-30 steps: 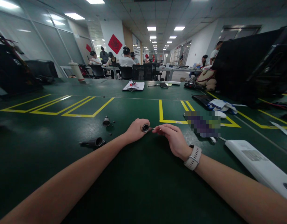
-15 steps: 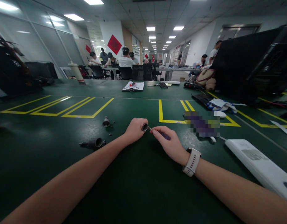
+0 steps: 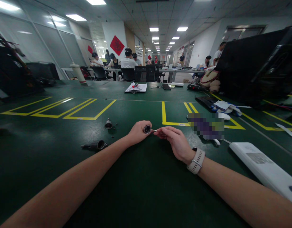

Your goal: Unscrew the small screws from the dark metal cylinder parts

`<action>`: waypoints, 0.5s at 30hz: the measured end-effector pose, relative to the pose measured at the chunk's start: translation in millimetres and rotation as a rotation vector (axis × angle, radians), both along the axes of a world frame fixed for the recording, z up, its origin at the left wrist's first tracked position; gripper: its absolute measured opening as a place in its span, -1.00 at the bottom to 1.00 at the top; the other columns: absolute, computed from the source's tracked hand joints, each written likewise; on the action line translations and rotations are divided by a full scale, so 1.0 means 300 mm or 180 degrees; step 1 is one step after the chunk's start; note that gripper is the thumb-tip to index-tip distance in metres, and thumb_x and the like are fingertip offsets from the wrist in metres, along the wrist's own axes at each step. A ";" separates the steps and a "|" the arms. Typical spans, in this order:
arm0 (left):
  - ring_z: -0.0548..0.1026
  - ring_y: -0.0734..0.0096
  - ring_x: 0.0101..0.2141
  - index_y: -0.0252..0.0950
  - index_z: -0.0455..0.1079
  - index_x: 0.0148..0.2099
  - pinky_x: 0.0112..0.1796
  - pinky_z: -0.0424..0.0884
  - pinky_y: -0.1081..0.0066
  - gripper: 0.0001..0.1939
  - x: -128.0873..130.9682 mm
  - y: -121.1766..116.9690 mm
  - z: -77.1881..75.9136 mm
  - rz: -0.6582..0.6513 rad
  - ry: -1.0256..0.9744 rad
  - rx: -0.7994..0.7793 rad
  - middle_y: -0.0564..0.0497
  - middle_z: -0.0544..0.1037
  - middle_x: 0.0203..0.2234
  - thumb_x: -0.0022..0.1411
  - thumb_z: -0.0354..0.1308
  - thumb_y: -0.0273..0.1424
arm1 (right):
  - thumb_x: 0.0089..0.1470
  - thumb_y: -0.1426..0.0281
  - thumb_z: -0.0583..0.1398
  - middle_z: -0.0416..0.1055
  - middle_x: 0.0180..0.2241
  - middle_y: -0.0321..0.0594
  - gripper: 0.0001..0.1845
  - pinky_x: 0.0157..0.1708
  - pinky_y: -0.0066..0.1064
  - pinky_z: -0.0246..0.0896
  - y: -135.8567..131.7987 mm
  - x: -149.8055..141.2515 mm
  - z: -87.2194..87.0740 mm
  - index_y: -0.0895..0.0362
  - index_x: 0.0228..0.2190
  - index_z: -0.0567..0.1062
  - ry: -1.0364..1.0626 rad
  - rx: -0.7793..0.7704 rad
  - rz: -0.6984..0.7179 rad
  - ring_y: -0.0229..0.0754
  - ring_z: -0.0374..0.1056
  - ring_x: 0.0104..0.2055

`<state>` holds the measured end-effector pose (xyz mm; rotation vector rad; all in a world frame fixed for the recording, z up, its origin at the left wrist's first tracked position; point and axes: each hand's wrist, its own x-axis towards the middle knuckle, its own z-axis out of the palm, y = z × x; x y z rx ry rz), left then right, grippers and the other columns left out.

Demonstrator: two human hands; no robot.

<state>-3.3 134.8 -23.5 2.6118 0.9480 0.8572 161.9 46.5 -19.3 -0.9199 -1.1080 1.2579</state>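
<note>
My left hand (image 3: pixel 138 131) is closed around a dark cylindrical metal part (image 3: pixel 147 129), whose round open end faces me. In my right hand (image 3: pixel 174 139) is a screwdriver; its thin metal shaft (image 3: pixel 154 130) points left, with the tip at the rim of the part. My fingers now cover most of the screwdriver's handle. To the left lie a small metal cup-shaped piece (image 3: pixel 108 123) and a tapered dark metal housing (image 3: pixel 97 145) on its side. Several tiny parts (image 3: pixel 112 136) are scattered near them.
Yellow tape outlines (image 3: pixel 176 123) mark the green table (image 3: pixel 146 196). A white power bank-like box (image 3: pixel 262 164) lies at right, near a blurred purple item (image 3: pixel 204 126) and a cloth (image 3: pixel 225 107). A clipboard with papers (image 3: pixel 135 87) sits farther back. People sit at distant tables.
My right hand has turned, its fingers wrapping over the screwdriver's handle, which showed before. The shaft now lies flatter against the part's rim. My left hand has barely moved.
</note>
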 end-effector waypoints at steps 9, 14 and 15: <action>0.29 0.47 -0.54 -0.30 0.23 -0.50 -0.44 0.13 0.44 -0.87 0.007 0.000 -0.005 0.0322 0.0435 0.0335 0.12 0.33 -0.62 0.07 0.08 -0.46 | 0.04 0.34 0.15 0.47 -0.39 -0.22 -0.81 -0.24 -0.28 0.17 -0.036 -0.018 0.020 0.11 -0.39 0.56 -0.1464 0.0663 -0.0316 -0.15 0.34 -0.29; 0.29 0.47 -0.54 -0.30 0.24 -0.49 -0.42 0.15 0.43 -0.88 0.004 -0.003 0.000 0.0204 0.0449 0.0290 0.12 0.33 -0.61 0.08 0.08 -0.44 | 0.02 0.32 0.16 0.50 -0.40 -0.20 -0.81 -0.24 -0.28 0.17 -0.013 -0.006 0.004 0.13 -0.46 0.56 -0.0565 0.0240 -0.0140 -0.14 0.35 -0.27; 0.29 0.47 -0.53 -0.30 0.24 -0.49 -0.42 0.16 0.43 -0.87 0.004 -0.003 0.001 0.0167 0.0391 0.0244 0.12 0.33 -0.61 0.08 0.09 -0.42 | 0.01 0.33 0.17 0.50 -0.41 -0.19 -0.82 -0.24 -0.28 0.18 -0.008 -0.003 0.002 0.13 -0.47 0.56 -0.0331 0.0106 -0.0094 -0.14 0.36 -0.27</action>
